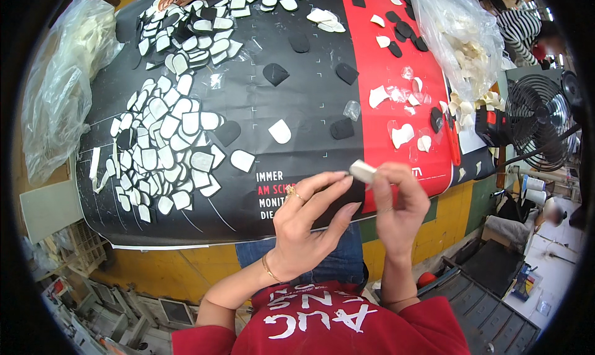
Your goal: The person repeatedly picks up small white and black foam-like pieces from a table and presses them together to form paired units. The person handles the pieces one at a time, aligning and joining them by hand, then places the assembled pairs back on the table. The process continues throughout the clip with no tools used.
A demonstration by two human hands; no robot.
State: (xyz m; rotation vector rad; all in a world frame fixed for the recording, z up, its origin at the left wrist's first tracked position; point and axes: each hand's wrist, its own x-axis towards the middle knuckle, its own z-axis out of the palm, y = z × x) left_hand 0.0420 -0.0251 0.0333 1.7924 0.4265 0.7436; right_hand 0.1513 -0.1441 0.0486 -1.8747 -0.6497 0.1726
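Observation:
My right hand [400,200] pinches a small white piece [362,171] between thumb and fingers, its left end tilted up beside my left fingertips. My left hand [313,221] has thumb and index finger curved round a black pad [351,194], which partly blends with the dark mat behind it. Left of my hands lies a loose pile of white-faced, arch-shaped pads [170,128] with dark edges. One single white pad [279,132] rests apart from the pile, and a dark pad [342,129] lies just beyond my hands.
The black and red mat [310,101] covers the table. Scraps of white and clear film [403,135] lie on its red part, with a red-handled tool [454,145] near its right edge. Plastic bags [462,39] of scraps and a black fan [538,114] are at right.

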